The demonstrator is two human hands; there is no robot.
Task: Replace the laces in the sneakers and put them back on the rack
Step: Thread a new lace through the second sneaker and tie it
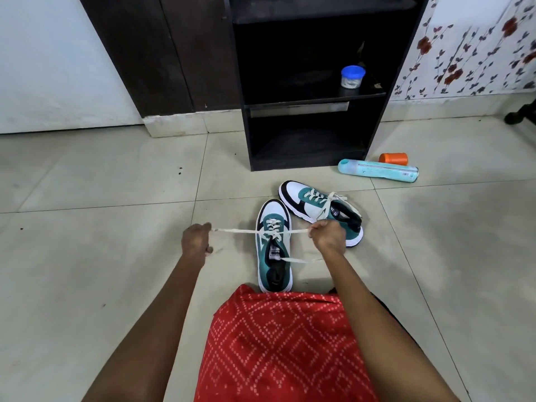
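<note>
teal-white sneaker (274, 245), cream lace (235, 231) taut sideways

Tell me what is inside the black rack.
A blue-lidded jar stands on the middle shelf of the rack. The bottom shelf shows nothing, though its depths are dark; the top is cropped.

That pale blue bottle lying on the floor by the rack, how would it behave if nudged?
Lying on its side and looking cylindrical, the pale blue bottle would probably roll across the smooth tiled floor. The orange container just behind it might block a roll that way.
</note>
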